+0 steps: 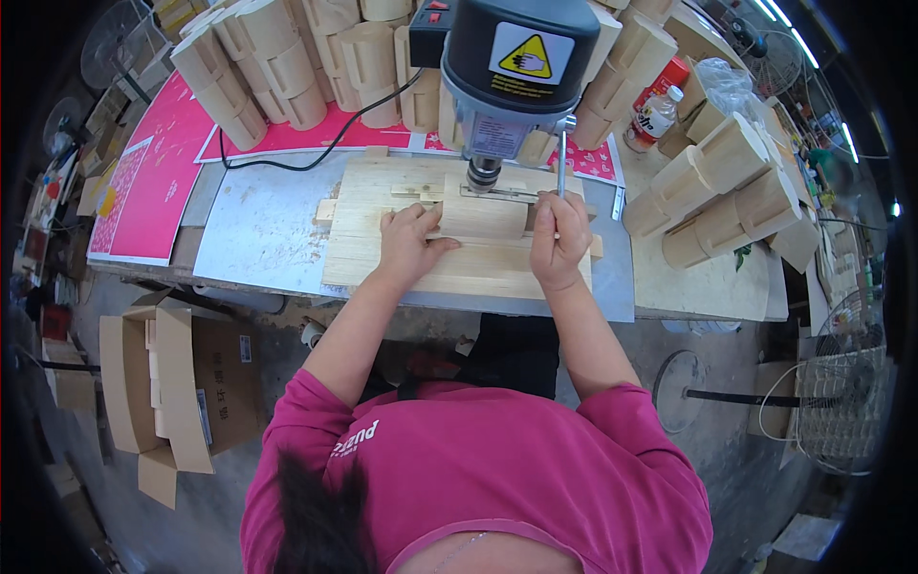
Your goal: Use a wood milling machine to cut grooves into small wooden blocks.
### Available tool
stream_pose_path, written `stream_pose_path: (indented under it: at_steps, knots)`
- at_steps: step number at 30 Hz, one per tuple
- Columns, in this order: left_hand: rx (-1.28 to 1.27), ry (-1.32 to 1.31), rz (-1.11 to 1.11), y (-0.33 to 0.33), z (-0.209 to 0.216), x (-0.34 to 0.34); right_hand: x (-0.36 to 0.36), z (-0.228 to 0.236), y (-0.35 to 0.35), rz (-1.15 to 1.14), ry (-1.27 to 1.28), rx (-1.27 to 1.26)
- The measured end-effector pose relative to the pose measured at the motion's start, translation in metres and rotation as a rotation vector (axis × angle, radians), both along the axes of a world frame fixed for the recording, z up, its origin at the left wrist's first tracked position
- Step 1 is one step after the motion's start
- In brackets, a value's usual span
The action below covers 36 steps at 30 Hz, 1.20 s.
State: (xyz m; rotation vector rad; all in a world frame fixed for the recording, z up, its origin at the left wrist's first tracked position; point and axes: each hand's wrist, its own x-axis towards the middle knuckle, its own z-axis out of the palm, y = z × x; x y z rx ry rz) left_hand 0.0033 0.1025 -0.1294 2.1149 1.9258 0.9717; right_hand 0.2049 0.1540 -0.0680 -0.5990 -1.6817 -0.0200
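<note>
Wooden block (486, 215) lies beneath the drill chuck (483, 174), on a pale board (382, 275). My left hand (413, 241), thumb apart from loosely bent fingers, rests at its left end; my right hand (561, 239) is curled around the lever (562, 158). Should my left slacken, the block might twist. I can't make out the bit; my right palm is hidden.

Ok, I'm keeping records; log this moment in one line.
left hand: at wooden block; right hand: holding metal lever; drill chuck: over block
</note>
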Motion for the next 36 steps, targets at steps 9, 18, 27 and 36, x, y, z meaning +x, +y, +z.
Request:
stream_pose_path:
  at_steps: [9, 18, 27, 36]
  knots:
    - [-0.036, -0.022, 0.015, -0.002, 0.003, -0.001, -0.003, 0.156, 0.027, -0.142, -0.081, -0.194]
    - [-0.163, -0.444, 0.019, 0.005, 0.013, 0.01, 0.013, 0.147, 0.074, 0.156, 0.007, -0.623]
    - [-0.083, -0.593, -0.15, -0.015, 0.022, -0.009, 0.073, 0.022, 0.019, 0.194, -0.61, -0.913]
    - [-0.111, -1.141, 0.145, -0.135, 0.11, -0.099, 0.074, -0.002, -0.059, 0.498, -0.035, -1.432]
